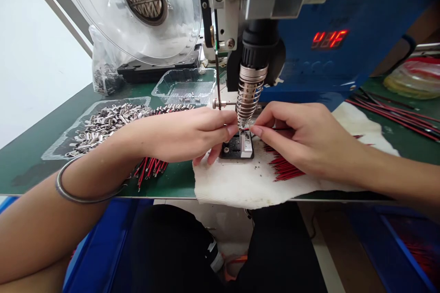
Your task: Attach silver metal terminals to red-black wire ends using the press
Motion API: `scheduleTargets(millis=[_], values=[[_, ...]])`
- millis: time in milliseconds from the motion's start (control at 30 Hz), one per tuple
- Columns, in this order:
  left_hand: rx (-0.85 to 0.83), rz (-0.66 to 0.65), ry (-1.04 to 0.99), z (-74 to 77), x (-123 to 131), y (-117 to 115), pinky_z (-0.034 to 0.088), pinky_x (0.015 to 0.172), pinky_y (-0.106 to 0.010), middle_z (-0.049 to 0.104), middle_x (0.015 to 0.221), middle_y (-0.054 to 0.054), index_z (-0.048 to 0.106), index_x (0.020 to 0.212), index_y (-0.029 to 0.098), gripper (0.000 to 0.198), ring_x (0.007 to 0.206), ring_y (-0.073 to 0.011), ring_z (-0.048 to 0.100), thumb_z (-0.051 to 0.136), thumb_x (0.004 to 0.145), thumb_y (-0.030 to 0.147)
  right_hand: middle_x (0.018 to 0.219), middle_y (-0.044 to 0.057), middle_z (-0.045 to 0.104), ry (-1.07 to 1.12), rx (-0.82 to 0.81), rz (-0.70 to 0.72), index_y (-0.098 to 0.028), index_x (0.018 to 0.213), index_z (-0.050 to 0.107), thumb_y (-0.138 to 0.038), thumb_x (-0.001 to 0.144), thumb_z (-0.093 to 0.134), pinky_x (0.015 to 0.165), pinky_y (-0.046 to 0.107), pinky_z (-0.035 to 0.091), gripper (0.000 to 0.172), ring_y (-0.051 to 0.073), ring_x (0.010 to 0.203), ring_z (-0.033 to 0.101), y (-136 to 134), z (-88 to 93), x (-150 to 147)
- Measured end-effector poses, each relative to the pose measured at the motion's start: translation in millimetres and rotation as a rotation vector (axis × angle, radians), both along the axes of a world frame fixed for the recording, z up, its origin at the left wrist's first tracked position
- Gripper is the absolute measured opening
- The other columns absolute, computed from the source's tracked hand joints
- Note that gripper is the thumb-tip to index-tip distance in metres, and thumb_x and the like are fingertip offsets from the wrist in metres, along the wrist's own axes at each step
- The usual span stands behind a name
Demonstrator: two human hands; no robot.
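The soldering iron (pixel 252 94), wrapped in a wire spring, points straight down, and both hands meet at its tip. The right hand (pixel 305 135) is just right of the iron; its thumb and forefinger are closed together on a thin wire (pixel 248 129), the wire's red end lying directly under the iron's tip, over a small metal block (pixel 246 144). The left hand (pixel 192 135) is just left of the iron, its fingers brought close together near the tip — whether they grip anything I cannot tell.

Below the iron, a white cloth (pixel 233 187) spreads over the green table (pixel 178 185). Cut red and black wires (pixel 287 167) lie on it, below and right of the iron, partly under the right hand. More wires (pixel 151 167) lie in a bunch left of the iron, beyond the cloth, partly behind the left forearm. Farther left of the iron is a clear tray heaped with small metal pieces (pixel 106 123); nearer, also left, sits a second clear box (pixel 185 87) with a few bits in it.

Behind and right of the iron stands a blue machine (pixel 309 73) — red figures glow on its display (pixel 330 39). Well right of the iron, long wires (pixel 395 114) lie loose on the table.
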State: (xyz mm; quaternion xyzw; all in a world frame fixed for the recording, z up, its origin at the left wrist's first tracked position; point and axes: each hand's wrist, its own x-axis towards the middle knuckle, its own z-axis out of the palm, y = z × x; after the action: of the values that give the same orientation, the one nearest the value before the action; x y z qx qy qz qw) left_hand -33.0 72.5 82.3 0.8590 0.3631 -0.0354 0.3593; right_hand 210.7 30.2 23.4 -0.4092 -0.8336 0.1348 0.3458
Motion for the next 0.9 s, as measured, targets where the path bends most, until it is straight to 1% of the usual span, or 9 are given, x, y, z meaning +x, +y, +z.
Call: scheduleTargets(millis=[133, 267, 367, 467, 567, 667, 800, 900], values=[[0.006, 0.002, 0.014, 0.1, 0.6, -0.2, 0.057, 0.062, -0.025, 0.074, 0.066, 0.004, 0.045, 0.088, 0.026, 0.030, 0.061, -0.0148, 0.074, 0.040, 0.117, 0.032, 0.070, -0.003, 0.071, -0.040, 0.069, 0.023, -0.022, 0.092, 0.070, -0.027, 0.109, 0.066, 0.060, 0.032, 0.041, 0.018, 0.014, 0.057, 0.059, 2.3, -2.9, 2.5], [0.001, -0.008, 0.019, 0.2, 0.0, 0.3, 0.056, 0.065, -0.023, 0.073, 0.067, 0.005, 0.044, 0.087, 0.026, 0.030, 0.062, -0.0132, 0.073, 0.039, 0.117, 0.029, 0.075, -0.001, 0.073, -0.124, 0.244, 0.095, -0.022, 0.099, 0.074, -0.022, 0.108, 0.067, 0.059, 0.032, 0.042, 0.012, 0.015, 0.056, 0.057, 7.8, -4.8, 7.2], [-0.006, -0.020, 0.023, 1.3, -1.6, 0.4, 0.056, 0.068, -0.024, 0.072, 0.070, 0.004, 0.046, 0.086, 0.026, 0.032, 0.063, -0.0130, 0.071, 0.039, 0.117, 0.030, 0.083, 0.001, 0.078, -0.162, 0.338, 0.151, -0.021, 0.103, 0.077, -0.020, 0.109, 0.068, 0.060, 0.033, 0.047, 0.011, 0.016, 0.061, 0.063, 10.9, -4.9, 10.7], [-0.011, -0.026, 0.043, 3.9, -2.2, -0.2, 0.056, 0.069, -0.024, 0.072, 0.073, 0.002, 0.050, 0.085, 0.025, 0.035, 0.065, -0.0134, 0.071, 0.040, 0.117, 0.032, 0.087, 0.002, 0.081, -0.198, 0.398, 0.186, -0.020, 0.103, 0.077, -0.023, 0.113, 0.066, 0.062, 0.032, 0.050, 0.016, 0.017, 0.068, 0.070, 12.5, -3.7, 13.8], [0.004, -0.011, 0.086, 7.0, -0.8, -1.0, 0.054, 0.069, -0.024, 0.070, 0.071, 0.002, 0.054, 0.086, 0.024, 0.032, 0.067, -0.0144, 0.070, 0.044, 0.115, 0.033, 0.088, 0.003, 0.082, -0.230, 0.401, 0.207, -0.021, 0.102, 0.079, -0.022, 0.113, 0.063, 0.061, 0.032, 0.051, 0.019, 0.017, 0.068, 0.071, 12.9, -1.3, 15.7], [0.029, -0.008, 0.105, 8.4, 0.4, -0.7, 0.053, 0.067, -0.023, 0.068, 0.068, 0.003, 0.056, 0.088, 0.024, 0.029, 0.066, -0.0142, 0.069, 0.046, 0.113, 0.031, 0.086, 0.002, 0.082, -0.219, 0.385, 0.214, -0.024, 0.102, 0.079, -0.022, 0.112, 0.064, 0.061, 0.032, 0.050, 0.018, 0.017, 0.065, 0.069, 12.6, 0.4, 15.5], [0.021, -0.021, 0.062, 6.3, -1.2, 1.0, 0.054, 0.068, -0.022, 0.070, 0.071, 0.004, 0.056, 0.089, 0.025, 0.030, 0.066, -0.0128, 0.071, 0.043, 0.116, 0.030, 0.084, 0.000, 0.081, -0.167, 0.359, 0.206, -0.021, 0.107, 0.079, -0.017, 0.111, 0.065, 0.062, 0.029, 0.050, 0.015, 0.015, 0.064, 0.070, 11.7, 0.8, 13.4], [0.035, -0.043, 0.018, 3.5, -2.6, 1.7, 0.054, 0.067, -0.021, 0.071, 0.072, 0.005, 0.055, 0.090, 0.025, 0.030, 0.064, -0.0118, 0.070, 0.042, 0.116, 0.030, 0.088, 0.001, 0.084, -0.155, 0.356, 0.197, -0.020, 0.106, 0.079, -0.015, 0.110, 0.065, 0.062, 0.028, 0.051, 0.015, 0.015, 0.068, 0.072, 11.4, 1.8, 13.7]])
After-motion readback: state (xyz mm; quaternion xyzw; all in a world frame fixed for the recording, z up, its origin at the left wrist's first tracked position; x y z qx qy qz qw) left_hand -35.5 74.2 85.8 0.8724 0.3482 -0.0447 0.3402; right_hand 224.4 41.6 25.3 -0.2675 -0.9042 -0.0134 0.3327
